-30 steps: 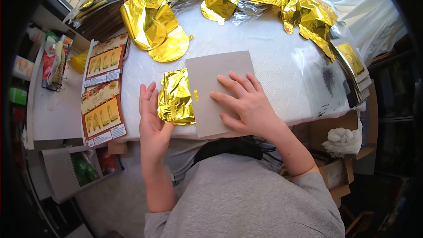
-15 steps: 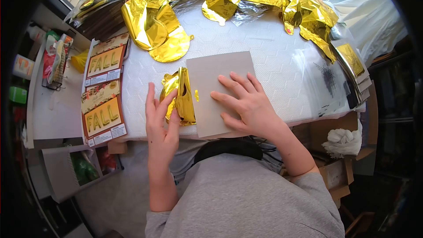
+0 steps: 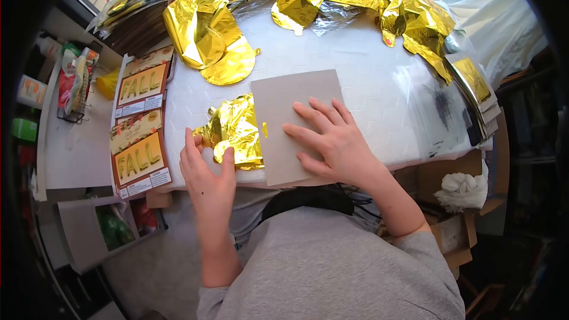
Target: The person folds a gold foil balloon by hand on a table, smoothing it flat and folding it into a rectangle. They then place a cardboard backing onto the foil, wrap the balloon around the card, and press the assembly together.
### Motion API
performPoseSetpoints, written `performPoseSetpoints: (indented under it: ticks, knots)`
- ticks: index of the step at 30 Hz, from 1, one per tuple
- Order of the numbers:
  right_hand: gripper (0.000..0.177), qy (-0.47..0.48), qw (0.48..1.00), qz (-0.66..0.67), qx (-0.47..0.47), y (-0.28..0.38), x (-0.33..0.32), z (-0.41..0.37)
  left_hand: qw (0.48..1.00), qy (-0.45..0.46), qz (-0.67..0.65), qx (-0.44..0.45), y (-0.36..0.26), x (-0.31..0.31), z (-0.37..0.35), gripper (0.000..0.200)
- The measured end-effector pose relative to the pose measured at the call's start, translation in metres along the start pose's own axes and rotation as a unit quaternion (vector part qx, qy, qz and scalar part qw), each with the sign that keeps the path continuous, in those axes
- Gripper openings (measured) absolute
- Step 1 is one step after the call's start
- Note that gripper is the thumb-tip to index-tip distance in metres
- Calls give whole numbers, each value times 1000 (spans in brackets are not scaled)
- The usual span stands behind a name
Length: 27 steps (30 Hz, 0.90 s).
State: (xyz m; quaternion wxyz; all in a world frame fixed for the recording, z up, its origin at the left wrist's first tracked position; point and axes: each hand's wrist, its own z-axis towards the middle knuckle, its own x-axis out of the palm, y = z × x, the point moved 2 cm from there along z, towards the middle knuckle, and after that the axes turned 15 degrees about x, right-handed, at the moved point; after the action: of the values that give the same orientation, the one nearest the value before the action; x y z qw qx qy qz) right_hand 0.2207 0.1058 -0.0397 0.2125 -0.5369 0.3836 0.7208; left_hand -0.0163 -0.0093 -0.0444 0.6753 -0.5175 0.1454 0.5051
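My right hand (image 3: 332, 141) lies flat with fingers spread on a grey sheet of cardboard (image 3: 296, 92), pressing it to the table. From under the cardboard's left edge sticks out a crumpled gold foil balloon (image 3: 240, 130), spread to the left. A small bit of gold shows through a slot near that edge. My left hand (image 3: 207, 169) is at the balloon's lower left side, thumb and fingers apart. Its fingertips are at the foil's edge; whether they touch it is hard to tell.
Two printed FALL packages (image 3: 141, 154) lie at the left. More gold foil balloons (image 3: 207, 35) are heaped along the far side of the white padded table (image 3: 332, 53). Clear plastic bags (image 3: 435, 106) and a stack of packed cards (image 3: 474, 86) sit at the right.
My left hand has moved left and slightly down. The foil beside the cardboard, folded over before, now spreads out leftward. My right hand and the cardboard have stayed in place.
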Motion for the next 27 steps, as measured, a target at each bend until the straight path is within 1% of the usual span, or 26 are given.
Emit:
performPoseSetpoints:
  ticks: [1, 2, 3, 5, 6, 8, 9, 11, 12, 14, 15, 16, 17, 18, 20, 21, 23, 24, 26, 27]
  knots:
    - [54, 3, 1000, 0, 3, 0, -1, 0, 1000, 16, 13, -10, 4, 4, -2, 85]
    - [53, 8, 1000, -1, 7, 0, -1, -1, 998, 17, -37, -42, 0, 3, 0, 88]
    - [53, 10, 1000, -1, 8, 0, -1, -2, 998, 19, -38, -44, -4, 2, 3, 88]
    - [53, 4, 1000, -3, 3, -1, -1, -1, 977, 14, -187, -98, -9, 2, 7, 94]
    - [53, 4, 1000, -3, 2, 0, -1, -1, 977, 13, -187, -98, -10, 2, 6, 94]
    - [53, 1, 1000, 3, 4, 0, 0, 0, 992, 21, -120, -30, -15, 2, 7, 98]
    - [53, 1, 1000, 4, 4, 0, 0, -1, 992, 20, -119, -29, -20, 2, 5, 98]
    - [53, 3, 1000, 1, 3, 0, 0, -1, 998, 27, 5, 53, -37, -2, -5, 98]
    - [53, 3, 1000, 2, 4, 0, 0, -1, 998, 28, 6, 53, -42, 0, -11, 98]
    - [53, 4, 1000, -1, 5, 0, -1, -1, 986, -21, -167, 12, -47, 4, -21, 87]
    - [53, 5, 1000, 0, 5, 0, -1, -1, 986, -20, -166, 11, -47, 5, -20, 87]
    - [53, 5, 1000, -1, 5, 0, -1, -1, 944, -82, -313, -70, -44, 5, -21, 88]
    - [53, 4, 1000, -1, 4, 0, -1, -1, 870, -143, -448, -147, -42, 6, -22, 89]
    - [53, 4, 1000, -1, 2, 0, 0, 0, 870, -145, -447, -147, -40, 6, -22, 89]
    - [53, 2, 1000, -2, 5, 0, 0, 0, 769, -224, -549, -240, -30, 7, -24, 84]
    - [53, 1, 1000, -2, 5, 0, 0, 0, 769, -223, -549, -239, -31, 6, -22, 84]
    - [53, -1, 1000, -2, 4, 0, 0, -1, 728, -251, -583, -260, -33, 5, -19, 78]
    - [53, -1, 1000, -2, 4, 0, 0, -2, 728, -251, -582, -260, -32, 5, -18, 78]
    - [53, -2, 1000, -1, 3, 0, 0, -1, 689, -195, -643, -271, -31, 8, -14, 71]
    - [53, -2, 1000, -1, 1, 0, 0, -1, 689, -197, -643, -270, -27, 9, -13, 71]
